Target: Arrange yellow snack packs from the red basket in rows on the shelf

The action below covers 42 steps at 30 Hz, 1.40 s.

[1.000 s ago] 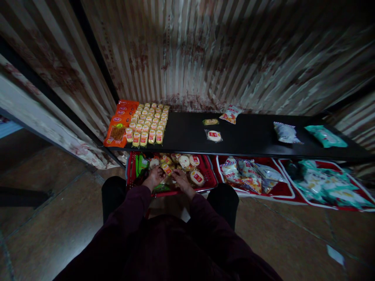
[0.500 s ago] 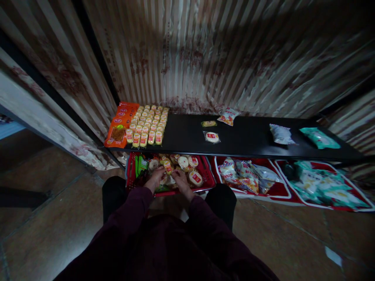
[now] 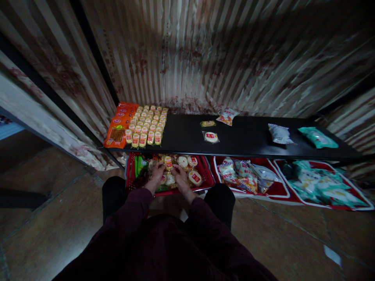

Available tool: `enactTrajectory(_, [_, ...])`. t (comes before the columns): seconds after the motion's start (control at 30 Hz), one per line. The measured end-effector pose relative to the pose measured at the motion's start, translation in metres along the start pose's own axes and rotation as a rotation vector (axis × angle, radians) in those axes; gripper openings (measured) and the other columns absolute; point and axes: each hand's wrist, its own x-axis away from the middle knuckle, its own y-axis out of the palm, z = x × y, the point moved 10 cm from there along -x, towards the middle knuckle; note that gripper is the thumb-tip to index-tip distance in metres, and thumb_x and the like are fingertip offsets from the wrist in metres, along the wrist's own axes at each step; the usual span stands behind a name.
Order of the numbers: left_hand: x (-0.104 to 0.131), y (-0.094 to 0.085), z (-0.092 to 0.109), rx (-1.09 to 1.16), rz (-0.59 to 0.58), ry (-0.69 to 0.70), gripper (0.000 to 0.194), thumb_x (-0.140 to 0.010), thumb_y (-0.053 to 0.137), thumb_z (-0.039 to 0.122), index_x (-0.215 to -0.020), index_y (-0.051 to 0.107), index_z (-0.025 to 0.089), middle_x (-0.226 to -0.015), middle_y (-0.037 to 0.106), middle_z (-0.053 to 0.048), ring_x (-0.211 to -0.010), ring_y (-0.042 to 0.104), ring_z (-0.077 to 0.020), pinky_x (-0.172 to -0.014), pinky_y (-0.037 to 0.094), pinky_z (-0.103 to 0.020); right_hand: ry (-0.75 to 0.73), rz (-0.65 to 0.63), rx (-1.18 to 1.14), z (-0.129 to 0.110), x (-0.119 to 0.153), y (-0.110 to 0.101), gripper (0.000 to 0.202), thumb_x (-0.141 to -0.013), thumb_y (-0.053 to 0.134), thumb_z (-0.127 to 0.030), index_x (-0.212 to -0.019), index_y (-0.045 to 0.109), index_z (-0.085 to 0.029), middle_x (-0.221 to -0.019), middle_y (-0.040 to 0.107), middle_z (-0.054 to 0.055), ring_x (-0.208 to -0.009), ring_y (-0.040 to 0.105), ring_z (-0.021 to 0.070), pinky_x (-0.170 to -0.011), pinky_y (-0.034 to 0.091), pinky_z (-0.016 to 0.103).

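Observation:
Between my fingertips is a small wrapped cake [image 3: 168, 162], upright, with a yellow and red label facing me. My left hand [image 3: 157, 173] pinches its lower left side, and my right hand [image 3: 179, 177] closes at its lower right. Both are over a red basket [image 3: 208, 177] that holds more packaged snacks, among them round wrapped cakes [image 3: 194, 177] and green packets [image 3: 141, 164]. On the black shelf [image 3: 184, 134] above, similar small wrapped cakes [image 3: 143, 139] stand in tight rows beside an orange bag [image 3: 116, 132].
The shelf also bears a round wrapped cake [image 3: 210, 136], a flat yellow packet [image 3: 208, 123], a red-and-white bag [image 3: 227, 116], a pale bag [image 3: 279, 134] and a green bag [image 3: 318, 137]. Red baskets with chip bags [image 3: 246, 175] and green bags [image 3: 328, 183] sit below, right.
The small cake has risen slightly and turned more upright between my fingers. The view has shifted a little; the shelf goods look unchanged.

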Motion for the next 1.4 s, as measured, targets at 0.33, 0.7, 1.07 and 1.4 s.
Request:
enactTrajectory(0.33, [-0.001,-0.001,0.008,-0.063,0.024,0.131,0.01,-0.068,0.066,0.015,-0.075,0.06,0.018,-0.076,0.061,0.0,-0.067,0.056,-0.0103,-0.063,0.047,-0.021,-0.008,0.031,-0.094,-0.004,-0.004,0.001,0.035,-0.071,0.059,-0.043,-0.097,0.062,-0.018,-0.094,0.067,0.005,-0.087,0.061,0.0196,-0.084,0.049,0.035])
enactTrajectory(0.7, [0.005,0.002,0.022,-0.065,0.042,0.23,0.014,-0.065,0.062,0.011,-0.077,0.059,0.017,-0.079,0.061,-0.001,-0.068,0.057,-0.0105,-0.067,0.047,-0.024,-0.154,0.1,-0.026,-0.032,-0.001,-0.005,0.028,-0.073,0.058,-0.037,-0.095,0.061,-0.019,-0.095,0.067,0.006,-0.09,0.061,0.0199,-0.085,0.049,0.036])
enactTrajectory(1.07, [0.019,0.016,0.022,-0.044,0.003,0.124,0.011,-0.065,0.066,0.022,-0.074,0.062,0.017,-0.074,0.062,-0.001,-0.071,0.056,-0.0123,-0.07,0.045,-0.025,-0.342,0.153,0.264,-0.062,0.009,-0.01,0.023,-0.077,0.051,-0.024,-0.097,0.061,-0.018,-0.098,0.064,0.009,-0.096,0.058,0.0217,-0.089,0.047,0.039])
enactTrajectory(1.4, [0.017,0.024,0.013,0.031,-0.036,0.057,0.018,-0.062,0.068,0.024,-0.077,0.061,0.017,-0.079,0.061,-0.002,-0.071,0.056,-0.0124,-0.07,0.045,-0.026,-0.414,0.162,0.231,-0.079,0.022,-0.009,0.029,-0.077,0.048,-0.019,-0.103,0.061,-0.019,-0.103,0.065,0.009,-0.099,0.059,0.0212,-0.091,0.048,0.039])
